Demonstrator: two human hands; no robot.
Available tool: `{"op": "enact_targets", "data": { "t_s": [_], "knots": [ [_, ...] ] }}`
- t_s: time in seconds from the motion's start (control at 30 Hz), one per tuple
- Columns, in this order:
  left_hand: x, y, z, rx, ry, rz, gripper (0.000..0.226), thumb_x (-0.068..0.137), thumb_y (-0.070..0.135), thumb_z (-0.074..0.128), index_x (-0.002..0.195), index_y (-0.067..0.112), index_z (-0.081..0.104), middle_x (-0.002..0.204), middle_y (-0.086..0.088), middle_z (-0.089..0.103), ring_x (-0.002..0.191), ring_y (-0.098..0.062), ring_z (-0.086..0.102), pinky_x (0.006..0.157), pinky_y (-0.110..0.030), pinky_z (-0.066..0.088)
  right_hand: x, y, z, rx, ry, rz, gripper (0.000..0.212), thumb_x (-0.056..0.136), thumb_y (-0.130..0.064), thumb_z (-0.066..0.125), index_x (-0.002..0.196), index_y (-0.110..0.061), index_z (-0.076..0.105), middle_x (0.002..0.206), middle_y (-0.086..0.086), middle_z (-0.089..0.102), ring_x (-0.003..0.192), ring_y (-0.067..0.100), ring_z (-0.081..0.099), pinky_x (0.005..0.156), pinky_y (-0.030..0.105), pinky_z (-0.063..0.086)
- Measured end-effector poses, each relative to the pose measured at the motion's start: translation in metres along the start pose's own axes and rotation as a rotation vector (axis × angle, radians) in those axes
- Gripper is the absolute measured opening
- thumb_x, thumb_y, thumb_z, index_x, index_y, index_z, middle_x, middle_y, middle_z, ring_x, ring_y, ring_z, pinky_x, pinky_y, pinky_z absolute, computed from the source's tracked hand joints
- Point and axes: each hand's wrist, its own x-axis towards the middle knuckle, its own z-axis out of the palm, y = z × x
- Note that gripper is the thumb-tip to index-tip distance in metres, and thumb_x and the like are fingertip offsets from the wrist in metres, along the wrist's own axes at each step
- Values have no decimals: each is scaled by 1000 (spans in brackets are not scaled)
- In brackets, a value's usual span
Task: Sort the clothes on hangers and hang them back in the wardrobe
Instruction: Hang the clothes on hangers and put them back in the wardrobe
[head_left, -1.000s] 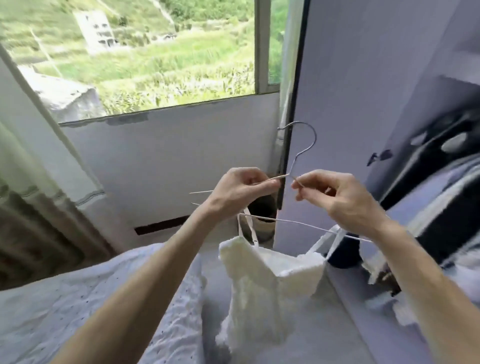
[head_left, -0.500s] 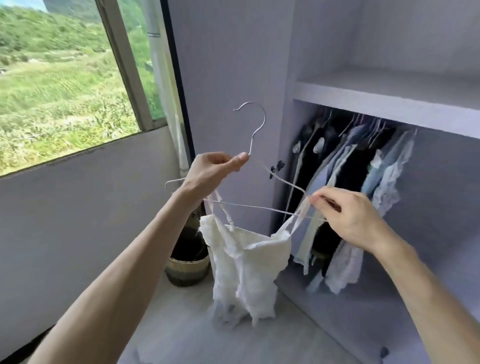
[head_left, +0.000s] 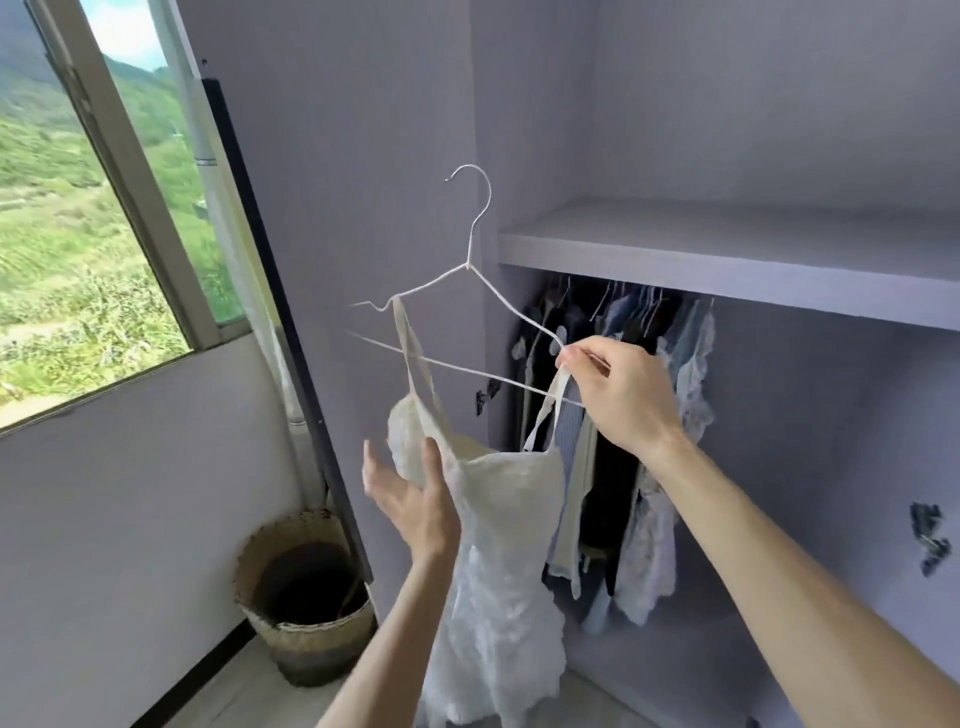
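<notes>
Lilac wardrobe (head_left: 831, 441) panels back the scene. Before them a white dress (head_left: 498, 545) hangs by two thin straps from a wire hanger (head_left: 469, 266), held in the air just left of the hung clothes (head_left: 644, 561). The right hand (head_left: 623, 395) pinches the hanger's right end together with one strap. The left hand (head_left: 415, 499) is spread, thumb on the bodice.

The dress looks settled, so hanging comes next: the hook must rise among the other hooks under the shelf (head_left: 727, 254). The fabric is lacy and limp, the wire thin. A woven basket (head_left: 311, 654) stands below the window (head_left: 78, 234).
</notes>
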Motion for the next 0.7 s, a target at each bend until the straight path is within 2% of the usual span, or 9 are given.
{"op": "enact_targets", "data": {
  "t_s": [0.1, 0.17, 0.23, 0.27, 0.33, 0.43, 0.53, 0.6, 0.7],
  "knots": [
    [-51, -61, 6, 261, -200, -98, 133, 56, 91, 62, 157, 36, -5, 165, 7, -4, 153, -18, 4, 122, -56, 13, 0, -3, -17, 112, 6, 95, 28, 100, -34, 52, 85, -26, 74, 55, -12, 60, 59, 10, 55, 64, 28, 40],
    [-63, -81, 24, 489, -288, -119, 146, 49, 91, 66, 155, 34, -15, 166, -6, -11, 153, -29, 2, 121, -60, 9, -1, -6, -32, 220, 16, 135, 27, 99, -33, 55, 81, -26, 75, 70, 2, 69, 70, 19, 61, 76, 32, 48],
    [-56, -92, 40, 573, -291, -292, 151, 51, 78, 78, 153, 33, -24, 164, -9, -20, 153, -32, -4, 118, -64, 4, -1, -5, -50, 312, 61, 163, 26, 97, -29, 58, 78, -26, 76, 84, 9, 73, 79, 17, 66, 83, 32, 52],
    [-50, -97, 46, 585, -268, -380, 153, 53, 71, 83, 152, 33, -26, 163, -9, -23, 153, -33, -7, 118, -65, 3, 0, -2, -60, 353, 81, 182, 26, 98, -26, 59, 77, -25, 75, 73, -2, 72, 68, 6, 63, 70, 23, 54],
    [-36, -113, 55, 654, -256, -452, 151, 57, 64, 87, 152, 31, -25, 162, -9, -26, 153, -33, -11, 118, -65, 1, 1, 8, -81, 422, 116, 256, 25, 98, -23, 59, 79, -20, 75, 47, -16, 52, 45, -1, 48, 46, 10, 38],
    [-19, -130, 73, 886, -473, -344, 114, 73, 70, 72, 158, 22, 14, 165, -6, -16, 153, -28, -8, 117, -62, 7, 2, 33, -114, 501, 168, 348, 23, 98, -25, 60, 82, -17, 75, 45, -17, 38, 39, 5, 30, 37, 12, 22],
    [-11, -142, 103, 958, -755, -194, 70, 91, 65, 49, 145, 19, 43, 153, -4, 36, 144, -27, 26, 114, -57, 25, 0, 63, -140, 513, 219, 406, 24, 97, -27, 61, 80, -18, 75, 52, -13, 29, 46, 9, 17, 37, 18, 16],
    [-20, -134, 116, 749, -848, -199, 62, 87, 57, 42, 132, 16, 54, 124, -5, 60, 118, -28, 54, 101, -47, 43, -3, 82, -155, 496, 258, 442, 23, 97, -26, 61, 80, -19, 75, 49, -15, 31, 44, 7, 19, 37, 18, 16],
    [-37, -113, 116, 350, -744, -372, 44, 87, 41, 46, 114, 10, 64, 89, -1, 66, 80, -19, 60, 69, -31, 49, -13, 113, -174, 357, 288, 456, 24, 98, -26, 59, 80, -22, 74, 45, -19, 40, 39, 3, 30, 39, 13, 22]
  ]
}}
